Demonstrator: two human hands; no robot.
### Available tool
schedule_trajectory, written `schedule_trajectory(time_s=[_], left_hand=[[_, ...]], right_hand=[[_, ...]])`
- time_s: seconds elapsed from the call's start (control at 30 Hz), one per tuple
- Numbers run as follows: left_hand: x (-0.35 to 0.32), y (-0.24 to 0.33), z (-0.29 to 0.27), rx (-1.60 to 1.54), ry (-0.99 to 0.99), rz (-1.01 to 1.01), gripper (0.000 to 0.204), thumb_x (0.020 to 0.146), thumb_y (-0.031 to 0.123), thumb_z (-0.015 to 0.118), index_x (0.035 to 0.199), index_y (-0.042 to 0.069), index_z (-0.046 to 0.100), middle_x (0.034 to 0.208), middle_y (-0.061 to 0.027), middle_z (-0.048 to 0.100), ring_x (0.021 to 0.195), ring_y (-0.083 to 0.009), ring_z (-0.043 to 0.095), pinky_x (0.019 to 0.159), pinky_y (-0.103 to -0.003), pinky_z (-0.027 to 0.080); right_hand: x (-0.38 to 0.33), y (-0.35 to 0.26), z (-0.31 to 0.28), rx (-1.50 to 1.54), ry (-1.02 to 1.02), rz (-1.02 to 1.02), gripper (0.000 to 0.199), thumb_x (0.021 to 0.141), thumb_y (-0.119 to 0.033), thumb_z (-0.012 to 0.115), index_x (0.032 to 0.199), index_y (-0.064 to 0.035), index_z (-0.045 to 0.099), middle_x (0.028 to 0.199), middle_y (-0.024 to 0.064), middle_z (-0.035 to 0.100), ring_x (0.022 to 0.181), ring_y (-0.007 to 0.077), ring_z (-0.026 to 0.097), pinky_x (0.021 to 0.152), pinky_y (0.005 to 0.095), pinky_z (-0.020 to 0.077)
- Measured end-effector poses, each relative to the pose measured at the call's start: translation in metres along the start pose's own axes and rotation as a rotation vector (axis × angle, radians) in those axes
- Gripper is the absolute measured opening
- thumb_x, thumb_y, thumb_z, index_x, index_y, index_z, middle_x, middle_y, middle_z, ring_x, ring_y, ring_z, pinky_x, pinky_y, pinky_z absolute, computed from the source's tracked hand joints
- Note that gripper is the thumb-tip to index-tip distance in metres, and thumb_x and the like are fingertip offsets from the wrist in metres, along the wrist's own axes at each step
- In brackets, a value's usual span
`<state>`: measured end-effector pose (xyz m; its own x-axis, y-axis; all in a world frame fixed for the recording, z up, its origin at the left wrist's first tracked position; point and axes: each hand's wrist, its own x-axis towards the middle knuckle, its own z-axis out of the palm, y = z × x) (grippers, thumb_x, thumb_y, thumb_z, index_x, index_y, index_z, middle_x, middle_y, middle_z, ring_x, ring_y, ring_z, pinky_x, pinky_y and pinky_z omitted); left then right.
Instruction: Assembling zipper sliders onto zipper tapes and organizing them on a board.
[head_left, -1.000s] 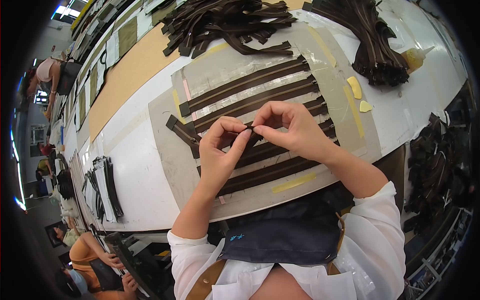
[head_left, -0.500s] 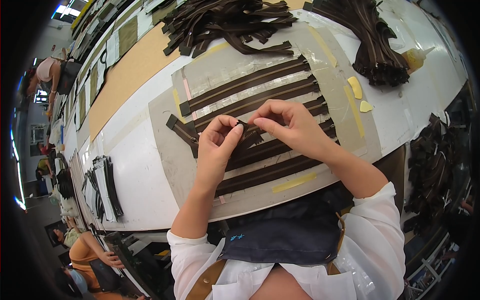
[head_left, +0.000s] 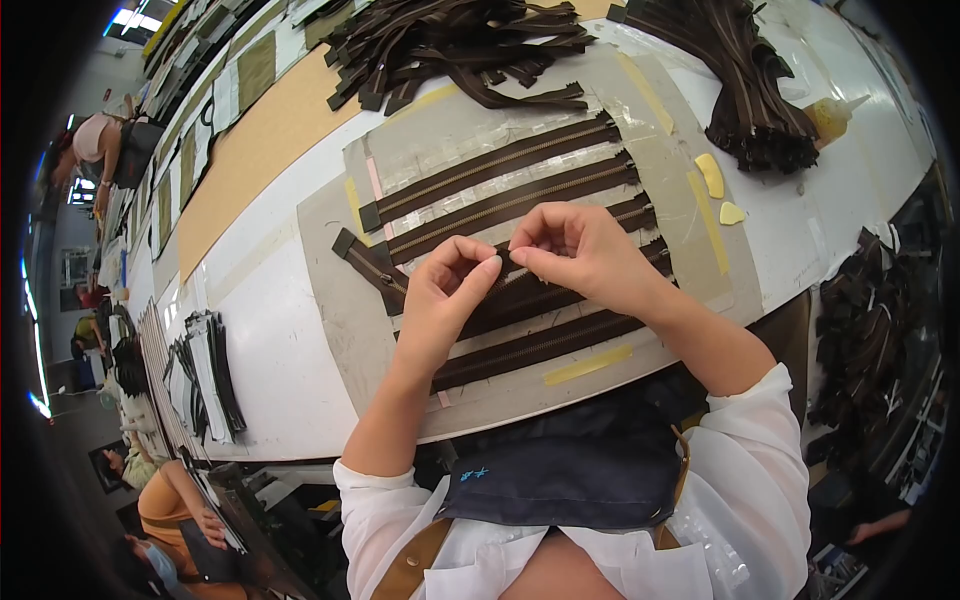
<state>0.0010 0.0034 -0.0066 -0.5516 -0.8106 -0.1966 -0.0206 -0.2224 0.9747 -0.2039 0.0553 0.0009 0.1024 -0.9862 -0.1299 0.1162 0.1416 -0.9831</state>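
Note:
My left hand (head_left: 447,292) and my right hand (head_left: 590,258) meet over the middle of a grey board (head_left: 350,335). Thumbs and fingers of both are pinched around the dark end of a zipper (head_left: 503,256), most of it hidden by the fingers. Beneath them several dark brown zippers with brass-coloured teeth, such as the top zipper (head_left: 500,165) and the bottom zipper (head_left: 550,347), lie in near-parallel rows. A slanting zipper tail (head_left: 366,262) sticks out left of my left hand; whether it belongs to the held zipper I cannot tell.
A heap of loose zippers (head_left: 450,45) lies beyond the board, with a zipper bundle (head_left: 755,90) at the far right. Beside that bundle are a yellowish nozzle bottle (head_left: 828,120) and two yellow pieces (head_left: 711,176). Dark strips (head_left: 208,375) lie left. Other people work farther left.
My left hand has shifted slightly right, closing the gap to my right hand. The zipper end between them is more covered now. At the lower left, another person's arm has moved.

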Motion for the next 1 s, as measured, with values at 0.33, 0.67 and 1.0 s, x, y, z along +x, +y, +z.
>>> schedule_trajectory(time_s=[0.33,0.67,1.0], left_hand=[[0.0009,0.0025,-0.0022,0.057,-0.017,0.108,0.008,0.097,0.008,0.063,0.101,0.002,0.064,0.095,0.0036,0.061,0.082,-0.0016,0.052,0.072,-0.019,0.041],[-0.0033,-0.0018,0.0024,0.120,0.037,0.160,0.014,0.090,0.003,0.070,0.099,0.002,0.061,0.103,-0.0008,0.062,0.091,-0.0063,0.060,0.086,-0.024,0.050],[-0.0037,0.0011,0.0039,-0.045,-0.004,0.056,0.013,0.092,0.005,0.069,0.099,0.004,0.058,0.099,0.0025,0.059,0.090,-0.0039,0.057,0.080,-0.020,0.045]], right_hand=[[0.0030,-0.0012,-0.0033,0.144,-0.046,0.101,0.012,0.092,-0.013,0.070,0.095,-0.0022,0.067,0.081,-0.0025,0.063,0.070,0.0028,0.056,0.064,0.0181,0.0462],[0.0032,-0.0004,-0.0024,0.174,-0.054,0.099,0.012,0.093,-0.013,0.070,0.096,-0.0027,0.067,0.085,-0.0024,0.064,0.071,0.0034,0.058,0.066,0.0186,0.0473],[0.0040,-0.0010,-0.0007,0.207,-0.061,0.109,0.012,0.092,-0.014,0.070,0.096,-0.0029,0.067,0.084,-0.0024,0.063,0.070,0.0034,0.057,0.066,0.0191,0.0473]])
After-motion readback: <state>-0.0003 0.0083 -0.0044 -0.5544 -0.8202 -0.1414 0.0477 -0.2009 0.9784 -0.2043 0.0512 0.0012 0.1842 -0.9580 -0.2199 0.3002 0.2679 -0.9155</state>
